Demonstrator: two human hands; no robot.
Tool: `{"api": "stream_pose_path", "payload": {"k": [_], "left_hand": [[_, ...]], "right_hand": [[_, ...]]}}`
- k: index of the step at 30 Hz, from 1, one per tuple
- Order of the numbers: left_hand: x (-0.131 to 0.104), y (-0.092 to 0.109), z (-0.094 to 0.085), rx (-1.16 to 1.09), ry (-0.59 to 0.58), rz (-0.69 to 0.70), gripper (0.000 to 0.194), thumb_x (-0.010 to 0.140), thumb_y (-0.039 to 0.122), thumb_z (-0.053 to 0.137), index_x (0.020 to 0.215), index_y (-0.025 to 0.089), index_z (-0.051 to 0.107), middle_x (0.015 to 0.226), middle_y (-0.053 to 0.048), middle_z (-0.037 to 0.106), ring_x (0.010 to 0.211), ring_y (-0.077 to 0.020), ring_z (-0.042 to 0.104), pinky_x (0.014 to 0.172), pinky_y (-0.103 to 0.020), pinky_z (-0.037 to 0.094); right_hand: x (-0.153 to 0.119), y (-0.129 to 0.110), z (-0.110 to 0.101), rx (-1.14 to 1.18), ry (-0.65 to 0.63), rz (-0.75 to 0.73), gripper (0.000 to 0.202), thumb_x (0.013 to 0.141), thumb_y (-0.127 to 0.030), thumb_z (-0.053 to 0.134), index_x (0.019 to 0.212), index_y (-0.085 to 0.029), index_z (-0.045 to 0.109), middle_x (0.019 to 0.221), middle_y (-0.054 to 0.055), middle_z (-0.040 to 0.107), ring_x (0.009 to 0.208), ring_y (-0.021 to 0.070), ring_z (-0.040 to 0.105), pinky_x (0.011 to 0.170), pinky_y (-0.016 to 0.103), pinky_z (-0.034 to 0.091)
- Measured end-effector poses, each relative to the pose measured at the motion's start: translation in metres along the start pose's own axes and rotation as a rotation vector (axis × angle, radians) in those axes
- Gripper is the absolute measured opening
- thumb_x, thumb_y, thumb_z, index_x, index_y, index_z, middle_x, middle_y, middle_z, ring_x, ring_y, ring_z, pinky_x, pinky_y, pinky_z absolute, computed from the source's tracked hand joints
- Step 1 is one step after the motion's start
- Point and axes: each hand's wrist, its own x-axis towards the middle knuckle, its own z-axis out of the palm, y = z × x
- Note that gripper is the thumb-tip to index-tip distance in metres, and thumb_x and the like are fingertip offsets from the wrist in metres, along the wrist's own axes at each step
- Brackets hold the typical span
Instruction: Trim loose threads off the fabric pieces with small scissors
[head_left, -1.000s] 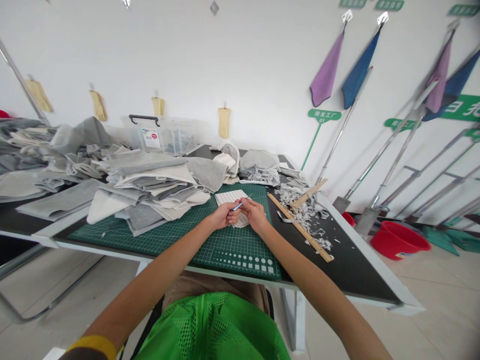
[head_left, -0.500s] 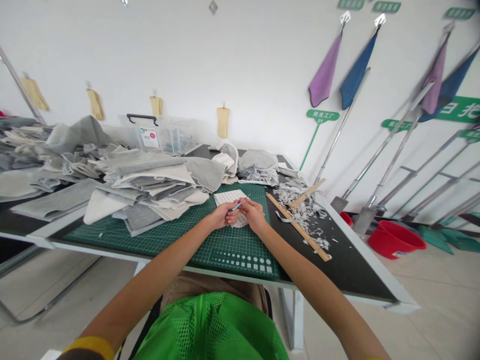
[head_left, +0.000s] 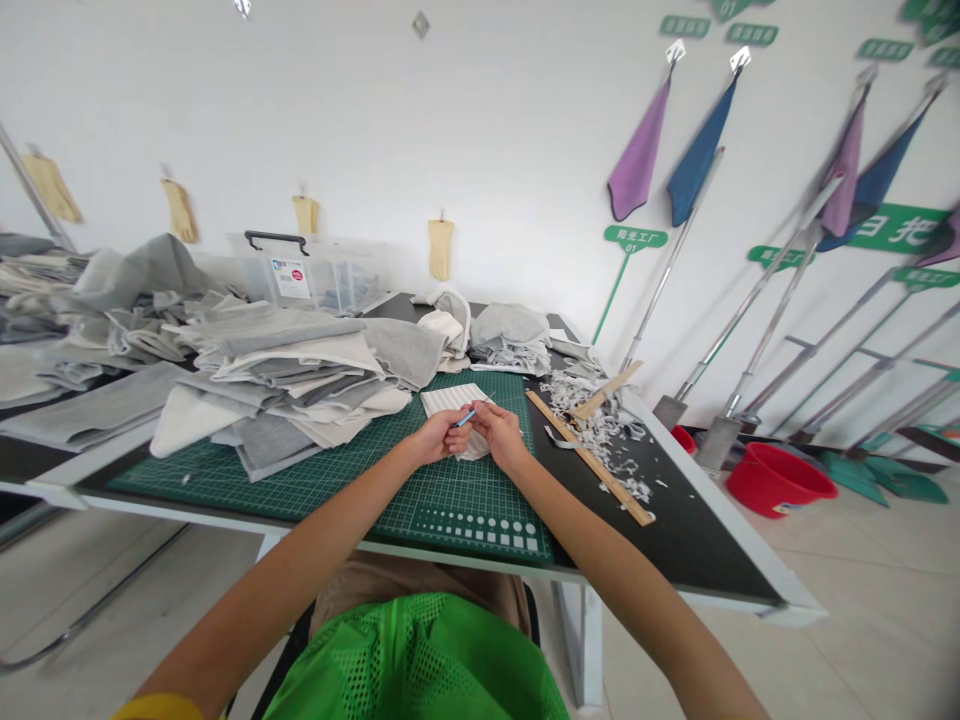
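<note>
Over the green cutting mat [head_left: 450, 500], both hands meet in front of a white striped cloth [head_left: 452, 398]. My left hand [head_left: 439, 437] is closed round a slim blue tool [head_left: 465, 417]; its exact kind is too small to make out. Close by on the right, my right hand [head_left: 501, 435] has its fingers pinched together at the tool's far end, where a thin dark tip shows. What lies between those fingertips is hidden. Part of a pale piece of cloth shows below and between the hands.
Left of the hands rises a stack of grey and white cloths [head_left: 300, 350]. A wooden ruler [head_left: 592, 460] lies to the right beside a heap of shredded scraps [head_left: 600, 430]. Behind stands a clear plastic box [head_left: 337, 275]. On the floor is a red bucket [head_left: 780, 480].
The camera view has shifted slightly. Both hands stay together over the striped cloth, and the blue tool remains in my left hand with little visible movement.
</note>
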Motion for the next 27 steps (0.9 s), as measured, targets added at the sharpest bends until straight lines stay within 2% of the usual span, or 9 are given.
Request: {"api": "stream_pose_path", "payload": {"k": [7,10,13,15,18,22,25,27], "left_hand": [[0.0,0.004,0.005,0.063,0.1,0.11,0.018,0.085,0.029,0.047,0.075,0.014,0.05,0.042,0.009,0.027,0.033,-0.0042,0.02,0.034,-0.016,0.024],[-0.004,0.013,0.004,0.14,0.194,0.249,0.019,0.083,0.033,0.05,0.081,0.015,0.051,0.044,0.009,0.033,0.033,-0.0043,0.025,0.035,-0.016,0.026],[-0.015,0.032,0.001,0.383,0.335,0.451,0.029,0.084,0.043,0.048,0.09,0.015,0.053,0.051,0.006,0.043,0.039,-0.0069,0.037,0.038,-0.018,0.031],[-0.024,0.045,0.0,0.484,0.389,0.482,0.032,0.083,0.046,0.047,0.091,0.016,0.053,0.058,0.004,0.047,0.043,-0.0077,0.04,0.04,-0.019,0.035],[-0.036,0.055,-0.001,0.587,0.341,0.425,0.033,0.084,0.048,0.044,0.082,0.016,0.051,0.062,0.003,0.047,0.046,-0.0074,0.04,0.042,-0.019,0.035],[-0.042,0.044,-0.004,0.707,0.279,0.235,0.034,0.086,0.049,0.038,0.085,0.017,0.05,0.062,0.004,0.043,0.046,-0.007,0.038,0.04,-0.018,0.033],[-0.042,0.031,-0.011,0.767,0.232,0.14,0.037,0.088,0.051,0.034,0.085,0.018,0.052,0.065,0.002,0.046,0.048,-0.0078,0.039,0.042,-0.019,0.032],[-0.042,0.026,-0.017,0.777,0.203,0.088,0.039,0.087,0.053,0.032,0.086,0.02,0.053,0.065,0.002,0.046,0.047,-0.0082,0.038,0.042,-0.02,0.03]], "right_hand": [[-0.001,-0.011,0.008,-0.03,-0.018,0.03,0.036,0.068,-0.036,0.068,0.099,-0.019,0.063,0.103,0.007,0.069,0.098,0.0192,0.062,0.09,0.036,0.046],[0.002,-0.021,0.001,-0.232,0.136,0.001,0.045,0.067,-0.034,0.068,0.108,-0.019,0.058,0.094,0.008,0.071,0.094,0.0219,0.064,0.087,0.039,0.047],[0.008,-0.032,-0.016,-0.513,0.26,-0.156,0.043,0.071,-0.035,0.062,0.111,-0.018,0.055,0.092,0.01,0.071,0.092,0.0231,0.064,0.086,0.041,0.047],[0.014,-0.038,-0.028,-0.725,0.278,-0.254,0.041,0.074,-0.035,0.058,0.111,-0.019,0.055,0.097,0.011,0.069,0.093,0.023,0.063,0.086,0.04,0.046],[0.028,-0.04,-0.038,-1.053,0.243,-0.263,0.045,0.072,-0.037,0.059,0.113,-0.018,0.056,0.105,0.012,0.065,0.097,0.0255,0.06,0.088,0.042,0.044],[0.053,-0.031,-0.035,-1.402,0.123,-0.096,0.068,0.06,-0.044,0.068,0.119,-0.014,0.052,0.118,0.018,0.058,0.111,0.0339,0.052,0.092,0.045,0.04],[0.066,-0.021,-0.028,-1.538,0.056,-0.004,0.077,0.055,-0.045,0.07,0.122,-0.012,0.05,0.123,0.02,0.054,0.118,0.0364,0.045,0.095,0.044,0.037],[0.071,-0.016,-0.025,-1.542,0.021,0.049,0.074,0.058,-0.041,0.068,0.124,-0.013,0.048,0.12,0.018,0.057,0.114,0.0347,0.05,0.095,0.043,0.038]]}}
